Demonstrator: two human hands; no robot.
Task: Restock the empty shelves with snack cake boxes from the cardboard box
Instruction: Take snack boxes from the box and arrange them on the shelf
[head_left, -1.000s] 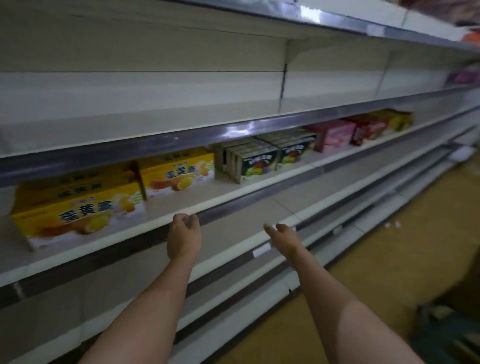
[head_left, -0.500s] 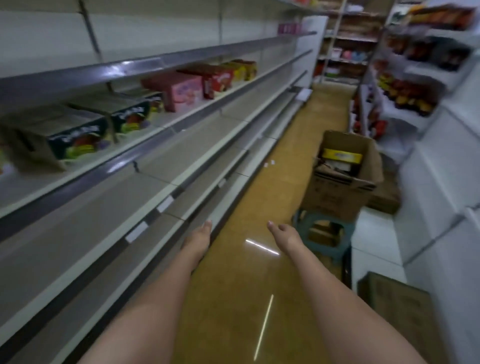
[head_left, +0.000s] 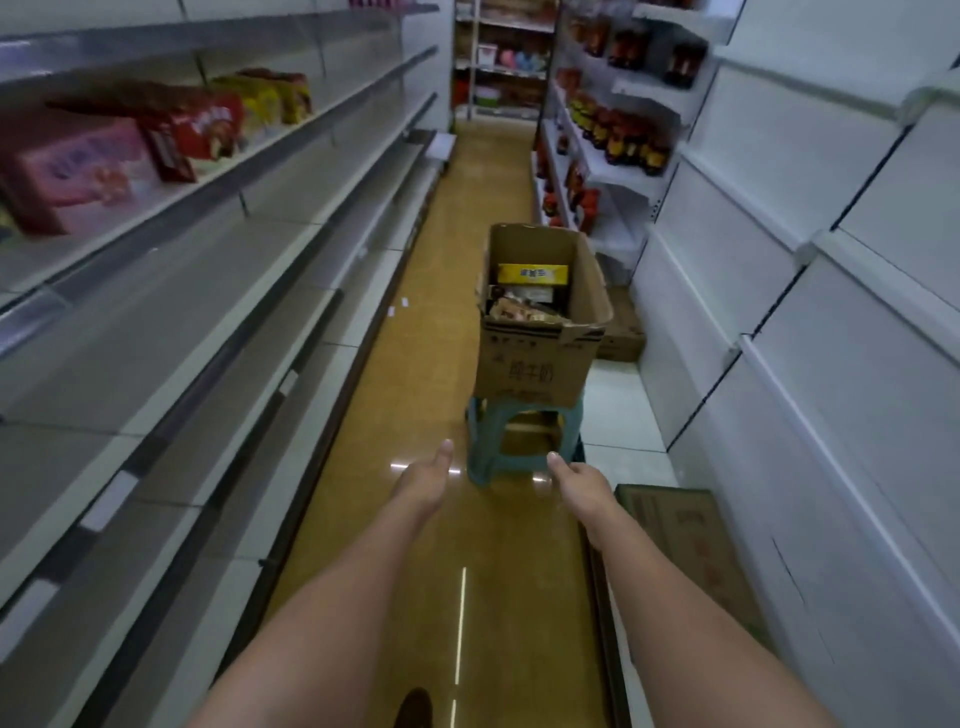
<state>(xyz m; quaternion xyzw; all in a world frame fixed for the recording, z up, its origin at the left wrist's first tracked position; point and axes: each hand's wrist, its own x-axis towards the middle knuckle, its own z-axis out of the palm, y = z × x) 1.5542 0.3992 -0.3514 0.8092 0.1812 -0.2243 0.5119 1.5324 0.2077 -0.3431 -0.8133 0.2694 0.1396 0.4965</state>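
Observation:
An open cardboard box (head_left: 535, 364) stands on a teal plastic stool (head_left: 522, 441) in the middle of the aisle ahead. Inside it lie a yellow snack cake box (head_left: 532, 274) and other packets. My left hand (head_left: 423, 480) and my right hand (head_left: 579, 483) are stretched forward over the floor, short of the stool, both holding nothing with fingers loosely extended. On the left shelves (head_left: 218, 291) stand a pink box (head_left: 78, 174), a red box (head_left: 200, 132) and yellow boxes (head_left: 265, 104); the lower shelves are bare.
White shelving (head_left: 810, 322) lines the right side, with bottles (head_left: 623, 135) further back. A closed carton (head_left: 691, 540) lies on the floor at the right, another brown carton (head_left: 621, 332) behind the stool. The yellow floor (head_left: 431, 322) runs between them.
The view has swung from the left shelf with yellow boxes to looking down the aisle. Both hands left the shelf edge and now point toward the cardboard box, which appears nearer.

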